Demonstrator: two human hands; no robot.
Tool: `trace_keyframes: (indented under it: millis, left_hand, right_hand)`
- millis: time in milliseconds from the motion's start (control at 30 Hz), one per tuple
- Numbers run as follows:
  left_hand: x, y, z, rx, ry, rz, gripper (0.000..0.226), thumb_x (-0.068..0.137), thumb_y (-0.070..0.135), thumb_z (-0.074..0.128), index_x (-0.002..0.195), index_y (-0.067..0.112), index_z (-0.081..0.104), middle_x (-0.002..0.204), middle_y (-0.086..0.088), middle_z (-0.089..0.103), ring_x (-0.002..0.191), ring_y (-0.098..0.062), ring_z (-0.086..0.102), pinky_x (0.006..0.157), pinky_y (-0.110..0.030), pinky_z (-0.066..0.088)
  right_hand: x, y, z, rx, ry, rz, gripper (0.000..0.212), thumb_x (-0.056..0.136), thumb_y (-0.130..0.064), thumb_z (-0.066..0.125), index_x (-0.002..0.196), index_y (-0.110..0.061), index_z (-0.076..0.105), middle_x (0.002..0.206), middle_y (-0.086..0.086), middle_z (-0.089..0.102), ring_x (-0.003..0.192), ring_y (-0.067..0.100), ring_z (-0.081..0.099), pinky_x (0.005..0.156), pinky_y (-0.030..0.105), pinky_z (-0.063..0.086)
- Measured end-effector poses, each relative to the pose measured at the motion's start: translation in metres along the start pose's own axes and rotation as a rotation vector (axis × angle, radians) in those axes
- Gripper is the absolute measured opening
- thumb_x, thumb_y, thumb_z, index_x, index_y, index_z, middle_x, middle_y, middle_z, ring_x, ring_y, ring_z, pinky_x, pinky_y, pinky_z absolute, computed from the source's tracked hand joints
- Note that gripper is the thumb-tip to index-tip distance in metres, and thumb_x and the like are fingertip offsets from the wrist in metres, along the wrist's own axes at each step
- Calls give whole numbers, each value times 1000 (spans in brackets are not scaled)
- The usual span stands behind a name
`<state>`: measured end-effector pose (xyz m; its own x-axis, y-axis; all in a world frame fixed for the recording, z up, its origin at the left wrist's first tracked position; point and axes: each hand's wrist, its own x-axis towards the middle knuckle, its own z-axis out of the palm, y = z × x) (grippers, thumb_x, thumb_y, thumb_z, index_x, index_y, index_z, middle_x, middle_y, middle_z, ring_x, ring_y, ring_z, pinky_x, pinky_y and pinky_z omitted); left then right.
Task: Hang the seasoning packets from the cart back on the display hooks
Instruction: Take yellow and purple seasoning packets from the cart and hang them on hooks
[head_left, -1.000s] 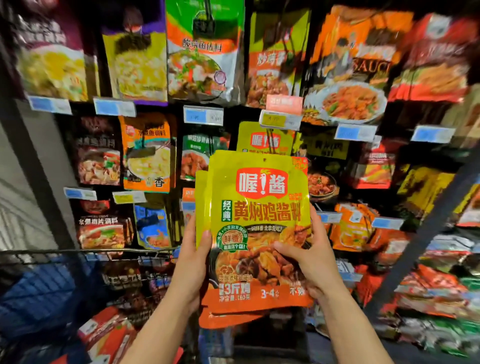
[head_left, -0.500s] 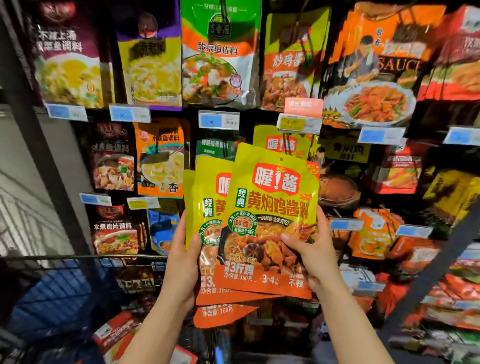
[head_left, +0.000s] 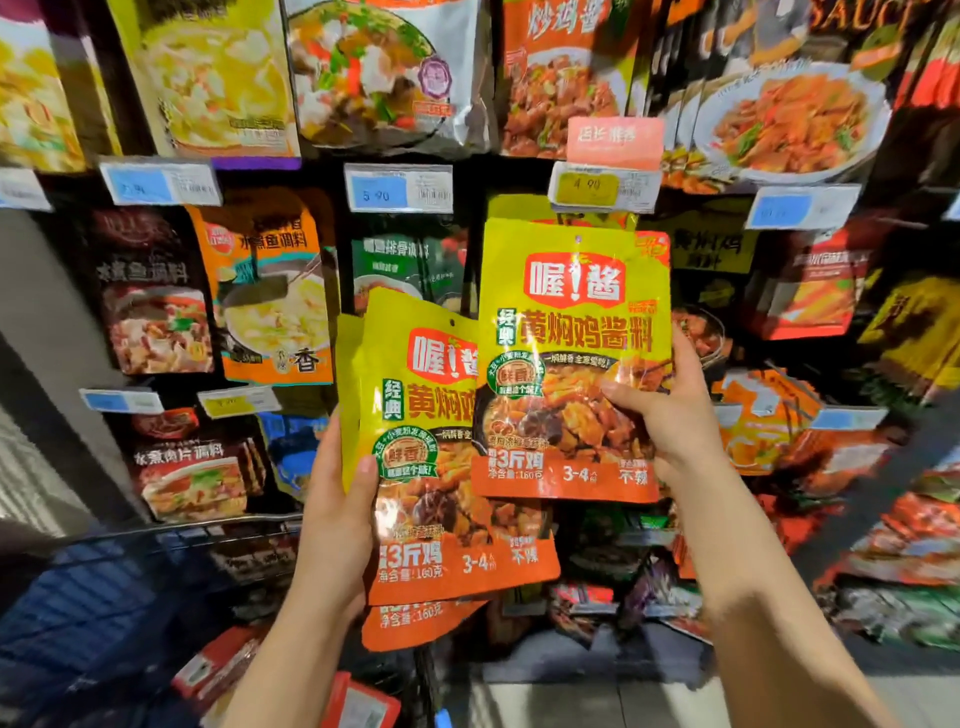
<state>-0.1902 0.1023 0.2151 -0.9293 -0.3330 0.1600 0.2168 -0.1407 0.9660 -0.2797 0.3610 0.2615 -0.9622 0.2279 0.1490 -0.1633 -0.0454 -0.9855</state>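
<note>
My right hand grips one yellow-and-orange seasoning packet by its right edge and holds it upright just below the yellow price tag. Its small hang hole is near the top middle. Behind it hangs a matching yellow packet on the display. My left hand holds a small stack of the same packets by the left edge, lower and to the left. The hook itself is hidden behind the tag.
Rows of hanging sauce packets with blue price tags fill the display wall ahead. A wire shopping cart with red packets in it stands at lower left. A grey pillar runs down the left side.
My right hand has pulled the front packet off the stack and raised it up and right toward the yellow price tag. The left hand keeps the rest lower. The view has closed in on the display.
</note>
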Motion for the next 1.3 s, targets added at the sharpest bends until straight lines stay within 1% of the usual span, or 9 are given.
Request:
trace_keyframes:
  millis: [133,367,533,667,767,933,1100,1200,1300]
  left_hand:
    - [7,-1,14,0,51,11,51,104,10,40,144,41,40,130,12,63,112,-8,65,84,-29,56]
    - [14,-9,31,13,120,28,53,104,11,42,150,37,35,141,6,56,127,-19,56,109,-54,40]
    - [16,-11,35,14,150,30,52,104,12,42,147,40,37,141,5,56,125,-19,57,106,-52,44]
    - [19,-9,35,27,151,66,53,103,9,41,151,31,35,138,0,59,121,-24,60,98,-48,50]
    - [21,-11,36,42,151,80,53,103,8,41,150,32,36,135,3,61,117,-19,63,92,-36,56]
    - [25,-13,31,39,155,78,52,103,10,42,150,33,37,139,-2,58,123,-29,59,99,-55,48]
    - [21,-11,18,-93,251,19,47,100,13,47,135,44,50,123,-1,68,97,-21,71,72,-38,62]
    - [15,-7,11,-128,256,7,49,97,17,49,140,40,47,125,-4,68,98,-25,71,75,-45,61]
    - [7,-6,8,-164,224,25,51,95,14,49,142,34,47,125,-7,67,102,-28,69,78,-47,60]
  right_hand:
    - [34,-8,2,30,-32,-18,80,77,13,71,140,-29,44,122,-2,65,110,15,64,95,43,54]
    - [62,-4,-8,-20,-87,-41,83,77,10,72,143,-30,42,126,-1,64,114,15,62,94,41,53]
    - [71,-7,-5,-24,-102,-36,79,80,12,68,143,-27,42,126,0,62,113,15,61,89,36,54]
    - [67,-4,-10,-26,-116,-14,76,82,11,68,140,-30,42,120,-3,63,112,17,61,94,48,53]
    - [75,-1,-10,-29,-112,-2,79,81,8,70,143,-32,41,130,-1,59,119,19,58,97,49,51]
    - [109,4,14,-7,-50,49,84,84,12,64,150,-28,30,133,5,57,116,22,58,91,44,54]
    - [164,16,55,-183,60,145,67,92,-8,48,152,-16,19,142,14,45,125,33,50,102,50,46]
    - [168,27,62,-331,103,163,57,100,-6,38,153,-7,16,147,16,41,133,32,44,106,36,39]
    - [149,26,52,-568,114,49,64,101,-11,45,155,-12,12,155,15,31,138,32,37,104,36,36]
